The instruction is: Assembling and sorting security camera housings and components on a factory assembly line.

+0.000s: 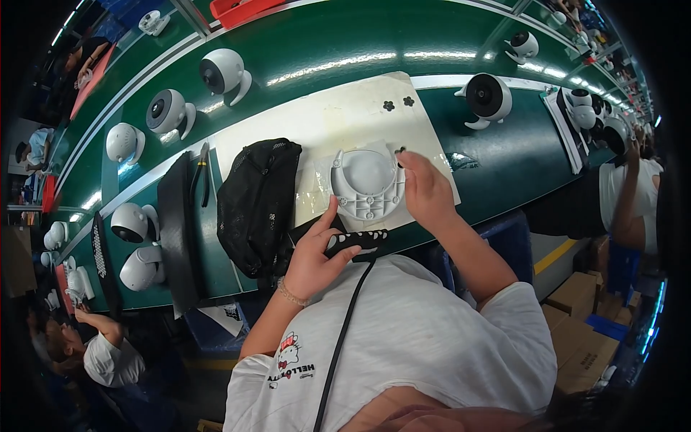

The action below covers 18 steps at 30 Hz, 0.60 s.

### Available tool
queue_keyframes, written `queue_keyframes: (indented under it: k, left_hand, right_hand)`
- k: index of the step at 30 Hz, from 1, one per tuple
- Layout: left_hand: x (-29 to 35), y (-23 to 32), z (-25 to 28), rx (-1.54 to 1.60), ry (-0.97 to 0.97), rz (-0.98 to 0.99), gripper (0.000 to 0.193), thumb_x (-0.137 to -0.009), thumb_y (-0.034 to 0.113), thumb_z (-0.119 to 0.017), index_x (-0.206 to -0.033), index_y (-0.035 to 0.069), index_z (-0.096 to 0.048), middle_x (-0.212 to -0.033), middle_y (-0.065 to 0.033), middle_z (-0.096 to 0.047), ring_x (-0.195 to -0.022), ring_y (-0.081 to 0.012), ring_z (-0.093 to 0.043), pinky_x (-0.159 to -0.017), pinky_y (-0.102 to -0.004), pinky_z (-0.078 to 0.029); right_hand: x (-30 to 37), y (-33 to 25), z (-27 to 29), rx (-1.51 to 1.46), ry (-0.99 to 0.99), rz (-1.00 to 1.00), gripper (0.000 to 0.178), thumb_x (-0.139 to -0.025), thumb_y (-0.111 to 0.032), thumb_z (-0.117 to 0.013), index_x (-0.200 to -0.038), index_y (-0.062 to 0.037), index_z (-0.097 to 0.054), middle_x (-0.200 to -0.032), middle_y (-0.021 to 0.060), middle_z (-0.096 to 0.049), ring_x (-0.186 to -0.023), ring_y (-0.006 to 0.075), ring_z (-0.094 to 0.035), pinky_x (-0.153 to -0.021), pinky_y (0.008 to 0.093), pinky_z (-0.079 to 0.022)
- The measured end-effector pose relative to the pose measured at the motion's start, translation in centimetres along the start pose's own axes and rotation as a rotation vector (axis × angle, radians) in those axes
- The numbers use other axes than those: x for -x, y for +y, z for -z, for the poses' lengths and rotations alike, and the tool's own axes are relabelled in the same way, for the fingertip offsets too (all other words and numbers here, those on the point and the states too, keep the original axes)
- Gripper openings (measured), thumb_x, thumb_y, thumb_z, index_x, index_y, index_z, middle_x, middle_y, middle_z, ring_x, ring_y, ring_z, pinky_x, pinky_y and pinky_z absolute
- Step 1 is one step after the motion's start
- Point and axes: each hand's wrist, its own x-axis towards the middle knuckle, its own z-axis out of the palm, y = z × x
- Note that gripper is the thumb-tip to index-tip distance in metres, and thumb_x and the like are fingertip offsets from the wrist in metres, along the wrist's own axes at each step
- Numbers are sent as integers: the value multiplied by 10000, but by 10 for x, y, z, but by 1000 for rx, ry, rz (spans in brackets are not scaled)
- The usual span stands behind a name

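Note:
A white plastic bracket [366, 193], ring-shaped with a ribbed edge, lies on clear film over a cream sheet in front of me. My left hand [317, 253] is at its near-left side, index finger touching the rim. Between that hand's thumb and fingers is a black strip with pale spots [360, 243], just below the bracket. My right hand [426, 189] is at the bracket's right edge, thumb and index finger pinched on a small black piece [401, 152] at its upper right. Fingertips partly hide that piece. Two small black flower-shaped pieces [399, 104] lie farther up the sheet.
A black mesh pouch [259, 205] lies left of the bracket, with pliers [201, 173] beyond it. White round cameras [488, 98] stand along the green bench on both sides. Co-workers sit at far left [115, 353] and far right [633, 187].

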Motion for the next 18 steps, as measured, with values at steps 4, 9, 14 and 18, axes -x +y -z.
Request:
queue_keyframes:
  k: [4, 9, 14, 18]
  left_hand:
    - [-1, 0, 0, -10, -7, -19, 199, -692, 110, -699, -785, -33, -596, -1370, -197, -289, -1153, -312, -457, -887, -294, -394]
    - [1, -4, 0, -9, 2, -23, 203, -691, 108, -699, -802, -30, -599, -1371, -202, -283, -1137, -312, -471, -876, -293, -402]
    - [-3, -1, -2, 5, -15, -25, 201, -691, 106, -697, -800, -30, -596, -1366, -195, -294, -1077, -303, -516, -839, -286, -422]
    - [-2, -1, -4, 7, -16, -48, 197, -690, 113, -694, -792, -23, -595, -1363, -178, -308, -1021, -299, -545, -816, -282, -433]
  right_hand:
    - [-3, -4, 15, -9, -198, -65, 462, -757, 3, -560, -1179, -88, -394, -1048, 99, -564, -889, 299, -576, -760, 362, -477]
    - [-33, -5, 17, -202, -97, -96, 430, -786, 3, -552, -1167, -33, -356, -1001, 97, -544, -1017, 242, -510, -919, 354, -352]
    - [-55, -18, -15, -320, -223, -84, 297, -797, -40, -558, -1069, -70, -443, -1170, 95, -436, -1068, 244, -472, -943, 346, -322]
    - [-63, -26, -31, -398, -333, -151, 317, -812, -65, -534, -1109, -66, -423, -1057, 76, -524, -1035, 224, -496, -922, 337, -342]
